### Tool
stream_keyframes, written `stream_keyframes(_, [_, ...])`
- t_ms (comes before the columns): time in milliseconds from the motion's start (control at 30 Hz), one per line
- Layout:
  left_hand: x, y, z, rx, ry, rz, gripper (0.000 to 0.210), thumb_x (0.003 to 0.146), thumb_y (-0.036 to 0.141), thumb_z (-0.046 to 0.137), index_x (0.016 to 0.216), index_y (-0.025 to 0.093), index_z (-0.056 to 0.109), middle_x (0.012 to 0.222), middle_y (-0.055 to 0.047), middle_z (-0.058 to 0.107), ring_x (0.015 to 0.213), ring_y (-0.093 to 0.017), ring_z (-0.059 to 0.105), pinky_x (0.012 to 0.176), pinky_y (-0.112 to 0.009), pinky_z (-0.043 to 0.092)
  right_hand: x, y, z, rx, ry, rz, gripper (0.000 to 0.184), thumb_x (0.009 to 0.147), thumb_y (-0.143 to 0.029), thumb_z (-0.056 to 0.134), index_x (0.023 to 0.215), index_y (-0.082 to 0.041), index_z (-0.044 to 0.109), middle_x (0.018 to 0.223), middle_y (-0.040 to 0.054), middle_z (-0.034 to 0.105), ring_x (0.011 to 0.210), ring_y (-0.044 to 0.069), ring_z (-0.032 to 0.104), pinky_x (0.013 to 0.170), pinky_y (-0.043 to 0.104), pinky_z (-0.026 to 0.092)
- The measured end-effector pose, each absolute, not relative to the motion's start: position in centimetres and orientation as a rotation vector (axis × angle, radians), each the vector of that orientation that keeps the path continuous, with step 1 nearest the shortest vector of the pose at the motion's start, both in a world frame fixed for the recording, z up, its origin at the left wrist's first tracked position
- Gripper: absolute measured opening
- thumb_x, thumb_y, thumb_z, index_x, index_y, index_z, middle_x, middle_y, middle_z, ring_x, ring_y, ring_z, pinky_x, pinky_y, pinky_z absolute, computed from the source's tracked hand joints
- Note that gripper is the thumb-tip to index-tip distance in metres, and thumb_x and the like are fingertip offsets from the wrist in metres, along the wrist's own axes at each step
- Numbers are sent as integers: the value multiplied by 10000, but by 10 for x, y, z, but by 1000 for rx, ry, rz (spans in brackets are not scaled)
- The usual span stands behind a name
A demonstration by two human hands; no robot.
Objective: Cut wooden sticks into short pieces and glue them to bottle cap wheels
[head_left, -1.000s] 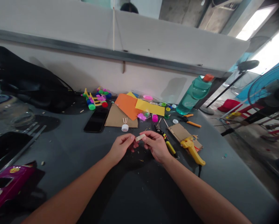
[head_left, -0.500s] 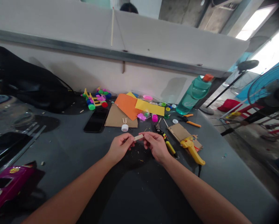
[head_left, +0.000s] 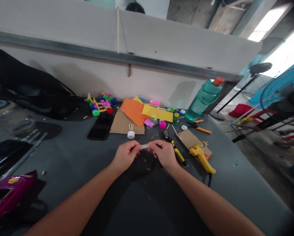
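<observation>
A few short pale wooden sticks [head_left: 144,146] lie side by side between my two hands. My left hand [head_left: 126,154] pinches their left end, and my right hand [head_left: 163,153] pinches the right end. Fingertips hide both ends. Just beyond stands a white bottle cap [head_left: 131,134] with several short sticks [head_left: 131,127] upright behind or on it; which of these I cannot tell. To the right of my right hand lie yellow-and-black handled pliers [head_left: 177,152] and a yellow glue gun [head_left: 203,158] resting partly on a cardboard piece [head_left: 188,139].
Orange paper [head_left: 132,111], yellow paper [head_left: 158,112] and cardboard [head_left: 119,123] lie at the back beside a black phone [head_left: 100,127]. A teal bottle [head_left: 204,100] stands back right, near orange-handled pliers [head_left: 201,127]. Colourful stick-and-cap models [head_left: 101,104] sit back left; a magenta device [head_left: 10,193] lies front left.
The sticks between my fingers have turned from slanting up rightward to nearly level. Both hands keep their pinch; the view has shifted very slightly.
</observation>
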State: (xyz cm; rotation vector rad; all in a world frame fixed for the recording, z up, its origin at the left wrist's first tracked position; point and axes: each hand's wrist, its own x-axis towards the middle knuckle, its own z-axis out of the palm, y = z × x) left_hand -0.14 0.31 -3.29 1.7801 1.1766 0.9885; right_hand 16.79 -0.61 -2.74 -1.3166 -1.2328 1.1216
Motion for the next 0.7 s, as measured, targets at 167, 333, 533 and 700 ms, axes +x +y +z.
stream_keyframes(167, [-1, 3, -36, 1720, 1116, 984, 280, 857, 369, 437, 702, 170, 558, 601, 20, 562, 534, -110, 526, 528, -207, 404, 168, -6, -28, -1340, -1237, 1112, 209, 713, -353, 614, 719, -150, 668, 568, 14, 632, 399, 71, 413, 381, 195, 315])
stream_keyframes(333, [1, 4, -38, 1609, 1083, 987, 324, 863, 395, 409, 696, 161, 558, 616, 5, 559, 552, -121, 518, 525, -216, 420, 169, -6, -28, -1332, -1242, 1126, 208, 710, -338, 609, 725, -138, 665, 556, 3, 622, 393, 62, 412, 384, 184, 313])
stream_keyframes(533, [3, 7, -37, 1481, 1063, 935, 319, 848, 398, 420, 851, 155, 627, 698, -31, 611, 625, -153, 551, 524, -230, 443, 169, -6, -28, -1325, -1293, 1108, 191, 716, -320, 595, 680, -143, 656, 512, -21, 578, 377, 59, 392, 377, 188, 292])
stream_keyframes(700, [2, 6, -36, 1531, 1036, 850, 333, 837, 385, 446, 695, 148, 632, 607, -31, 614, 567, -142, 541, 528, -224, 418, 170, -5, -28, -1320, -1309, 1123, 177, 717, -306, 591, 675, -144, 648, 515, -26, 574, 376, 59, 390, 373, 187, 285])
